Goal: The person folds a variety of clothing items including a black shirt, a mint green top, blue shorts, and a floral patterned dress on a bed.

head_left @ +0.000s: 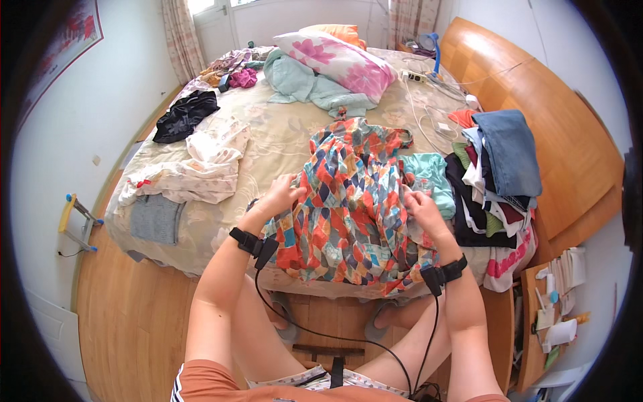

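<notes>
A garment with a multicoloured diamond print (346, 216) lies spread on the bed before me, its lower part reaching the near mattress edge. Fabric straps stick out at its far end. My left hand (284, 196) pinches its left side, and the fingertips are partly lost in the cloth. On the opposite side my right hand (424, 208) grips the other edge between thumb and fingers. A crumpled mint-green cloth (429, 176) lies just beyond my right hand, partly covered by the garment.
Folded clothes topped with blue jeans (507, 151) are stacked on the right. A white printed garment (201, 176), a folded grey cloth (156, 218) and a black garment (186, 116) lie left. Beyond are a floral pillow (341, 63) and a power strip (414, 76). Cables hang from my wrist straps.
</notes>
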